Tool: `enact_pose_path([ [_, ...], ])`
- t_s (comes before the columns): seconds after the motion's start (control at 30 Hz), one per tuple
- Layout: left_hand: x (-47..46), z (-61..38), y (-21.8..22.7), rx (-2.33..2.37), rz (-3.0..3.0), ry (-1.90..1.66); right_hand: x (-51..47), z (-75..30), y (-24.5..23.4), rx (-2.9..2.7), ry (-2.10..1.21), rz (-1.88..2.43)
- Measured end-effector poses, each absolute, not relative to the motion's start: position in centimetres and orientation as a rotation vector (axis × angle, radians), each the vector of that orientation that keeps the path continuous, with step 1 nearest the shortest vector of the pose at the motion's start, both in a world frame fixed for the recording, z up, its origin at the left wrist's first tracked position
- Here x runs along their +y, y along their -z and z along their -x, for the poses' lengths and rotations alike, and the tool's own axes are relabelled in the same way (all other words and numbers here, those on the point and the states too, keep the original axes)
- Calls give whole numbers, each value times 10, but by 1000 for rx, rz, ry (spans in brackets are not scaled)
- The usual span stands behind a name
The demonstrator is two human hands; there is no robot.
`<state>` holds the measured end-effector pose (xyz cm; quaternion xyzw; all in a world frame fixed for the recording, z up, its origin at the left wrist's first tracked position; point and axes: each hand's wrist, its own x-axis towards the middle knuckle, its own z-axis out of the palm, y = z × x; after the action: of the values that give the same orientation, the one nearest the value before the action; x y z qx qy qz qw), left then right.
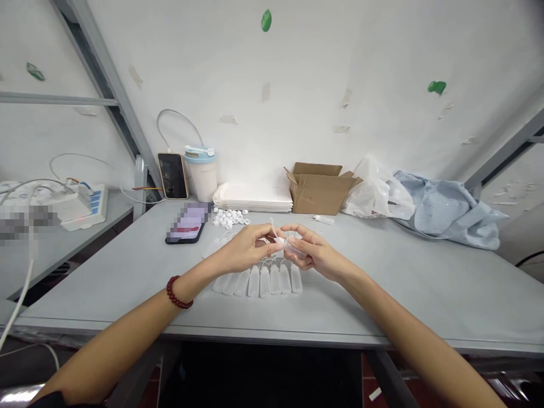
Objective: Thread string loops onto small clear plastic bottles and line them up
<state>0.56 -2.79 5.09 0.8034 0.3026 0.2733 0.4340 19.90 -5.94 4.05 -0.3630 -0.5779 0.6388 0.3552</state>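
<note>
The right hand (317, 252) holds a small, translucent white plastic bottle (297, 247) over the grey tabletop (331, 311), just beyond a row of slim translucent plastic bottles (264, 282), its long axis, partly hidden by fingers, running roughly crosswise with one end toward the left hand (246, 249). The left hand, nearer that end, narrows thumb and forefinger beside a thin, curved white strip (273, 227); from here one cannot tell whether they grip it. Small round white caps (230, 217) lie loose behind.
</note>
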Motion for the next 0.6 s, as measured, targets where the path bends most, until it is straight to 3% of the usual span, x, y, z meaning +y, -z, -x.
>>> enact_pose_path([
  [0.43, -33, -11, -49, 746, -1916, -682, -61, -197, -43, -1456, -1650, 971],
  [0.6, -27, -12, -48, 849, -1804, -799, -61, -196, -41, -1542, -1359, 991],
])
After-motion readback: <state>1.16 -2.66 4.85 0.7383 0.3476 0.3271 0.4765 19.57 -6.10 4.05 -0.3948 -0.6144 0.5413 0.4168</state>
